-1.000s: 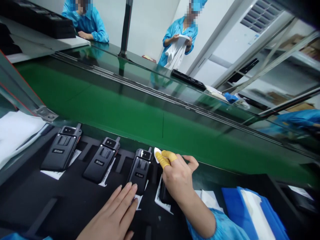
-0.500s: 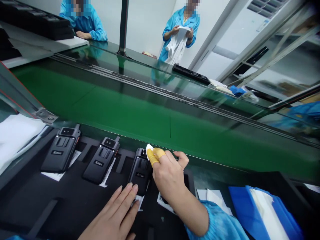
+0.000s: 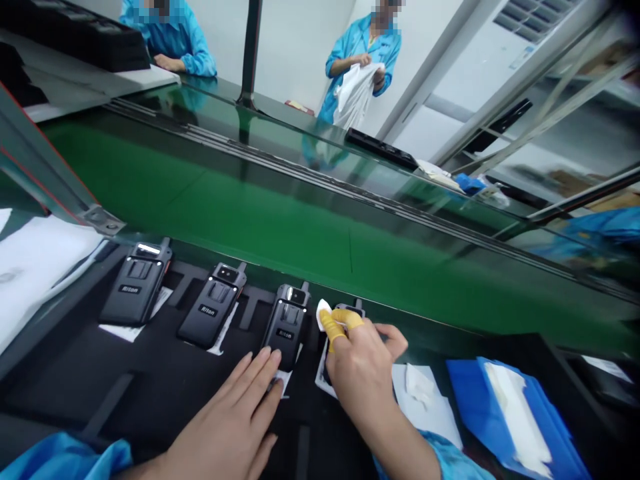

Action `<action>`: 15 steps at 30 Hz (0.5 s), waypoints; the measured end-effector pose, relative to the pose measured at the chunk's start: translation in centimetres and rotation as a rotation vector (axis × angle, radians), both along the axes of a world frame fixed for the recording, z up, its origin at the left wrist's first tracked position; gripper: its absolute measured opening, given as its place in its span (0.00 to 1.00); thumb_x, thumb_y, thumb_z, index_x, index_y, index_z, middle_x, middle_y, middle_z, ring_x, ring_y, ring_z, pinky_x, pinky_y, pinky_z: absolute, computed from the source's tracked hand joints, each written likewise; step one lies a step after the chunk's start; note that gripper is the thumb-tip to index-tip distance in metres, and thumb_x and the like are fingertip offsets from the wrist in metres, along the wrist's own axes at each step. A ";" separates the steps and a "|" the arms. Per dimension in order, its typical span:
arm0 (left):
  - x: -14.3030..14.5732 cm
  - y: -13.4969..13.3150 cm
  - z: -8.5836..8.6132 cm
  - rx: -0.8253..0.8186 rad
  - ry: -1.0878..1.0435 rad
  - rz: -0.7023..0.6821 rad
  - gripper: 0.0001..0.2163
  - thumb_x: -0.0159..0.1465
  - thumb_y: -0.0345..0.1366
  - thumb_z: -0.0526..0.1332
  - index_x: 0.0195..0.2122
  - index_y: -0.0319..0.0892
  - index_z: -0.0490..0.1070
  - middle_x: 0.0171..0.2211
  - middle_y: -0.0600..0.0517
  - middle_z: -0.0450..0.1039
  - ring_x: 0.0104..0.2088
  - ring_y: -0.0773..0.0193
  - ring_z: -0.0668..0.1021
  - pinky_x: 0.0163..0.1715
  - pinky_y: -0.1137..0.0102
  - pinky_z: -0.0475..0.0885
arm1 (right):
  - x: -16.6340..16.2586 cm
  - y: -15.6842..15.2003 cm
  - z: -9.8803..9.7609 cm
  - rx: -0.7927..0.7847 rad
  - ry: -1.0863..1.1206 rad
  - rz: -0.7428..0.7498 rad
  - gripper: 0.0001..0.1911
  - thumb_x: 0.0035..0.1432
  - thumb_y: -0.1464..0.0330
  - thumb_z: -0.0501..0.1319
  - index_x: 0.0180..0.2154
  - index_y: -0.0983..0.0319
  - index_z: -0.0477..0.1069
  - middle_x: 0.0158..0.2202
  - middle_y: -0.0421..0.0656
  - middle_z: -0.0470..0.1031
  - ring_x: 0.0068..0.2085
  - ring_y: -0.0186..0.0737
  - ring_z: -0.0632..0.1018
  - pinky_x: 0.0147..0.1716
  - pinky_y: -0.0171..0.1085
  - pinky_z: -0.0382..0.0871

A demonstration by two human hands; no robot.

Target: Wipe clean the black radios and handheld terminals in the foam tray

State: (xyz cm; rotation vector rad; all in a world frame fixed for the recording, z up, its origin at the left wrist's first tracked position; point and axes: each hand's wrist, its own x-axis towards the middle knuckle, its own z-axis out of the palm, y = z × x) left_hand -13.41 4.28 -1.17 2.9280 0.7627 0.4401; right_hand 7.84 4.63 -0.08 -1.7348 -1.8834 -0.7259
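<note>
Fingers [image 3: 329, 328] (right, yellow-sheathed) — fourth handset [image 3: 358, 308] mostly hidden.

Head view, my single camera: worn on the person's head. Facing: forward and down, the belt [image 3: 275, 217] slanting down rightward. Near, low in frame: left hand [image 3: 230, 407], right hand [image 3: 363, 360], tray [image 3: 165, 387]. Far, at top: a co-worker [image 3: 363, 52] beyond the belt.

We see matt dark plastic on the third device [image 3: 284, 323] from the left, its lens window [image 3: 295, 295] glossy. Our white wipe [image 3: 322, 313] looks soft, the yellow finger covers [image 3: 332, 327] ribbed and rubbery; the green belt [image 3: 280, 217] is smooth and glossy, the black tray [image 3: 167, 393] matt.
</note>
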 end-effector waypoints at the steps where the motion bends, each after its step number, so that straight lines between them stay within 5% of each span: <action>1: 0.0 0.0 -0.1 -0.014 0.000 0.000 0.23 0.58 0.29 0.55 0.56 0.37 0.64 0.64 0.41 0.52 0.63 0.49 0.58 0.59 0.58 0.60 | -0.3 -0.3 0.0 -0.011 -0.002 0.029 0.13 0.53 0.81 0.52 0.24 0.62 0.70 0.31 0.42 0.72 0.32 0.35 0.67 0.43 0.43 0.50; 7: 0.3 0.1 0.2 -0.001 0.027 -0.022 0.21 0.59 0.31 0.55 0.55 0.34 0.66 0.60 0.37 0.59 0.61 0.47 0.62 0.57 0.56 0.62 | -3.3 -0.8 -0.8 -0.050 -0.036 0.245 0.12 0.56 0.78 0.53 0.30 0.60 0.73 0.37 0.41 0.74 0.35 0.35 0.68 0.45 0.44 0.50; 15: 0.4 0.2 0.7 0.006 0.067 -0.022 0.20 0.58 0.31 0.56 0.53 0.35 0.69 0.60 0.37 0.60 0.60 0.47 0.64 0.55 0.57 0.65 | -3.1 -1.8 -0.7 -0.066 -0.052 0.185 0.15 0.55 0.80 0.50 0.22 0.61 0.67 0.29 0.41 0.71 0.33 0.35 0.65 0.45 0.44 0.49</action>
